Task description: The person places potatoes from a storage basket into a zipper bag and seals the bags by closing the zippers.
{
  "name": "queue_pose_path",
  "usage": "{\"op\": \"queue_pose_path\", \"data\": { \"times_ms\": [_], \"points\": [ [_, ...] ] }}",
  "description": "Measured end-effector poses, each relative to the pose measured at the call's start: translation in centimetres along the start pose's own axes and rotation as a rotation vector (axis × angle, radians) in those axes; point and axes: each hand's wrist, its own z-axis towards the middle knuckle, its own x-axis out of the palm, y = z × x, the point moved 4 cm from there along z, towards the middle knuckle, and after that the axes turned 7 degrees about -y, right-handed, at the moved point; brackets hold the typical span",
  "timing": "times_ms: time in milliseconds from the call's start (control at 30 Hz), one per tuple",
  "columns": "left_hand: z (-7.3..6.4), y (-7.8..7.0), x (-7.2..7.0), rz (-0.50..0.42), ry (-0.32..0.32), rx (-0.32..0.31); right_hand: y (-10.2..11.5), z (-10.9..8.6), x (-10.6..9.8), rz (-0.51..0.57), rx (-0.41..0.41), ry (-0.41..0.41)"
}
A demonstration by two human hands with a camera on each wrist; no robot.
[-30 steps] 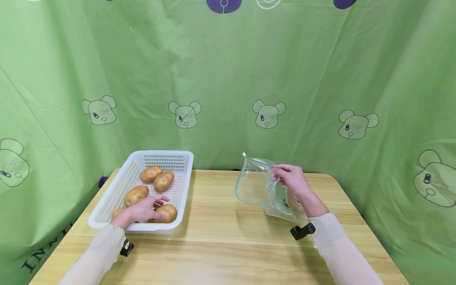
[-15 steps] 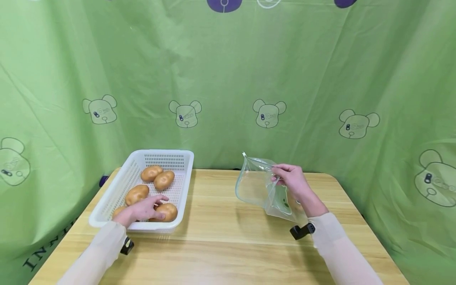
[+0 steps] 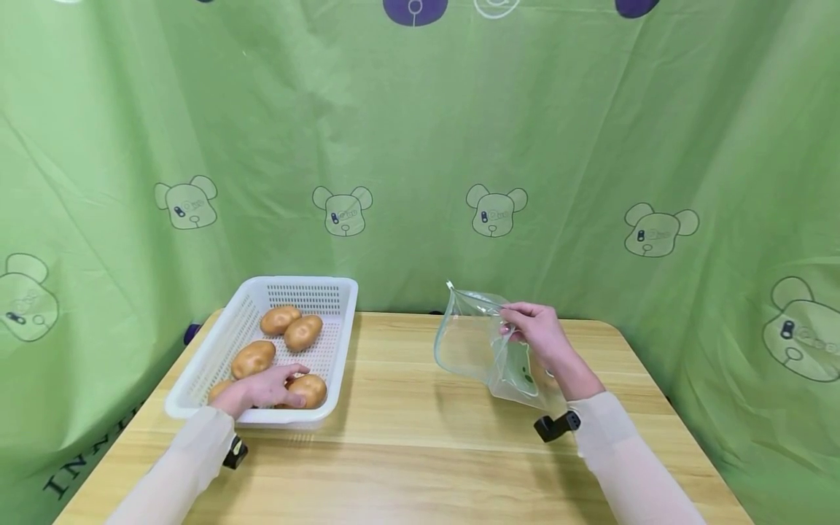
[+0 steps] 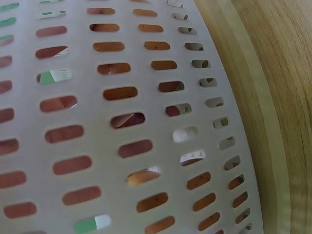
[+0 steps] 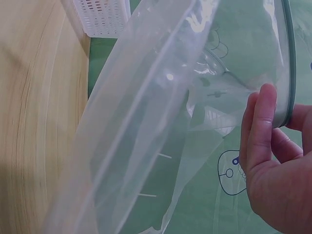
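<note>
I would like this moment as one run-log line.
left hand: gripping potato in white basket | right hand: pinching clear bag | other potatoes: in white basket

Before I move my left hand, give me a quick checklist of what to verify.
1. Left hand placed on the front-right potato: ok, thumb and fingers lie on opposite sides of it.
2. Firmness of that hold: cannot tell from these views.
3. Potato out of the basket: not ok, it's inside the walls.
4. Basket upright on the table: ok.
5. Right hand holding the clear bag: ok, pinched at its edge.
6. Bag open: looks ok, edges seem parted toward the basket.
</note>
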Motion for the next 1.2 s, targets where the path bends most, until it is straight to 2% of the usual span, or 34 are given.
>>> {"op": "queue_pose_path", "data": {
  "times_ms": [167, 300, 533, 800, 1000, 1200],
  "points": [
    [0.0, -0.2, 0.0, 0.025, 0.008, 0.009, 0.0, 0.0, 0.0, -0.022, -0.004, 0.000],
    [0.1, -0.2, 0.0, -0.006, -0.013, -0.017, -0.1, 0.0, -0.1, -0.034, -0.010, 0.002],
    [0.4, 0.0, -0.4, -0.067, -0.090, -0.075, 0.0, 0.0, -0.2, -0.025, -0.010, 0.002],
    [-0.1, -1.1, -1.8, -0.144, -0.192, -0.107, 0.1, 0.0, -0.1, -0.028, -0.015, 0.011],
    [-0.4, -2.3, -2.5, -0.189, -0.251, -0.095, 0.1, 0.0, -0.1, -0.023, -0.013, 0.011],
    [-0.5, -3.7, -2.8, -0.232, -0.313, -0.040, 0.1, 0.1, -0.1, -0.029, -0.009, 0.014]
  ]
}}
